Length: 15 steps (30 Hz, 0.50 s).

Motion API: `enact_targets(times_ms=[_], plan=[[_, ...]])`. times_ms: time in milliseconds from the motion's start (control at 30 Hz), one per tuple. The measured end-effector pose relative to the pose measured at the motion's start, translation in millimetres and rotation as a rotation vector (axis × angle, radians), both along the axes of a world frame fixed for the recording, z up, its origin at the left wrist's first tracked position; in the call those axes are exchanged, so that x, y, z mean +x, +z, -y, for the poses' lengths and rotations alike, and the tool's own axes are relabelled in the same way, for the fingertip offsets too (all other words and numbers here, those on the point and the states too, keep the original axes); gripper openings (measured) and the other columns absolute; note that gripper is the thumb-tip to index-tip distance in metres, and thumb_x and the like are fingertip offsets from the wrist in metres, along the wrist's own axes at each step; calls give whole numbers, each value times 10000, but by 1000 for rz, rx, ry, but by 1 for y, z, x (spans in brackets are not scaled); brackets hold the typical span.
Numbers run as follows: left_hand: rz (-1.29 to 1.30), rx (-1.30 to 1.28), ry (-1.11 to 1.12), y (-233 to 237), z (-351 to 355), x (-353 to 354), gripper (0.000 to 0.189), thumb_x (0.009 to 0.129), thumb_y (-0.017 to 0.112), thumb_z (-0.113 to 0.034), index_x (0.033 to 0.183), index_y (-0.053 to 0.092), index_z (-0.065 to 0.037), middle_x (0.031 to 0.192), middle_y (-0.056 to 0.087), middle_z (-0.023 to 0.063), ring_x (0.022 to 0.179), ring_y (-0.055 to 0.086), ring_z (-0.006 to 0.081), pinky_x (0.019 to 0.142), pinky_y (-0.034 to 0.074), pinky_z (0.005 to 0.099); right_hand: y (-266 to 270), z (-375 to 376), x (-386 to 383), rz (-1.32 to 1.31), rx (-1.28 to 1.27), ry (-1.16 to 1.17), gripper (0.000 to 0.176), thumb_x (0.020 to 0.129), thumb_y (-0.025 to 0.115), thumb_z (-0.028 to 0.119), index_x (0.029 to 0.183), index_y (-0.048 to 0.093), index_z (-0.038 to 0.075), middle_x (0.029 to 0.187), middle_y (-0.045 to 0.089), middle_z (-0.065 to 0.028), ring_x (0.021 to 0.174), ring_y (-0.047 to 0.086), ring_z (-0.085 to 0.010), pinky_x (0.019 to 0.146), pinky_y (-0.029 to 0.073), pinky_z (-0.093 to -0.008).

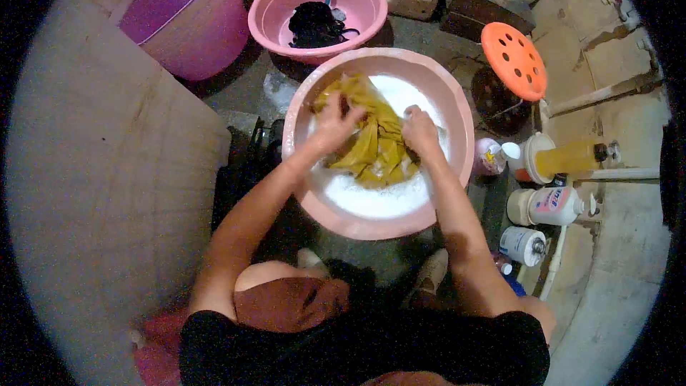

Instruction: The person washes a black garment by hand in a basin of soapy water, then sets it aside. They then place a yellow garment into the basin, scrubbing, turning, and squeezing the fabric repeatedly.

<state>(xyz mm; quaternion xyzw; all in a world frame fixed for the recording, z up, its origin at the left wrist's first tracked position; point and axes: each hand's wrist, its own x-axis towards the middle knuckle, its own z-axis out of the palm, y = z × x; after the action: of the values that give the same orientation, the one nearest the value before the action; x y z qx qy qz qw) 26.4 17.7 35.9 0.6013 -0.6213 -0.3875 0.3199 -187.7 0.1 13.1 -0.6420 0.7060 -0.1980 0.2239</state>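
A large light-pink basin [454,78] holds white suds [371,200] and a wet mustard-yellow cloth [375,154]. My left hand [337,123] is over the upper left part of the cloth, its fingers curved and apart. On the cloth's right edge, my right hand [419,129] is closed with a fold of the fabric in its fingers. The cloth lies bunched between both hands, partly rising out of the foam.
Behind stands a pink basin [264,11] with black fabric [314,25], beside a tall purple tub [207,36]. An orange perforated stool [514,61] and several bottles, including a white one [554,205], line the right wall. A grey panel [121,171] borders the left.
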Motion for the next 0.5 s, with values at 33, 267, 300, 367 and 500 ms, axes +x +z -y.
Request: enact_targets(times_ms=[33, 267, 300, 367, 500], plan=[[113, -192, -126, -42, 1, -3, 760, 859, 570, -402, 1401, 213, -5, 1345, 367, 293, 1256, 383, 370, 1050, 294, 429, -2, -1, 1, -213, -114, 39, 422, 815, 619, 268, 1137, 537, 8, 1116, 541, -259, 986, 535, -392, 893, 421, -450], [436, 163, -577, -111, 21, -8, 690, 876, 522, -374, 1394, 253, -6, 1286, 399, 316, 1173, 439, 418, 1006, 348, 434, -73, 51, 58, -81, 32, 42, 591, 808, 596, 340, 1290, 429, 40, 1268, 465, -254, 1185, 454, -361, 964, 385, -432], [369, 274, -491, -87, 22, -3, 665, 879, 513, -368, 1387, 273, -12, 1281, 398, 315, 1149, 448, 434, 986, 366, 447, -122, 68, 49, 124, 0, 44, 563, 806, 595, 344, 1254, 465, 29, 1231, 497, -256, 1156, 481, -349, 955, 393, -421], [280, 321, -141, -74, 16, 2, 618, 892, 483, -414, 1354, 341, -27, 1262, 438, 282, 1110, 485, 422, 954, 398, 453, -165, 82, 34, 343, 171, 68, 506, 810, 586, 367, 1165, 543, 8, 1106, 578, -260, 1050, 556, -320, 906, 422, -417], [-984, 880, 491, -24, 18, -5, 742, 880, 388, -628, 1275, 466, -5, 1141, 574, 154, 1025, 550, 301, 935, 420, 410, -70, 18, 74, 236, -130, 404, 388, 791, 568, 279, 1066, 577, 6, 953, 615, -221, 897, 589, -340, 788, 453, -422]])
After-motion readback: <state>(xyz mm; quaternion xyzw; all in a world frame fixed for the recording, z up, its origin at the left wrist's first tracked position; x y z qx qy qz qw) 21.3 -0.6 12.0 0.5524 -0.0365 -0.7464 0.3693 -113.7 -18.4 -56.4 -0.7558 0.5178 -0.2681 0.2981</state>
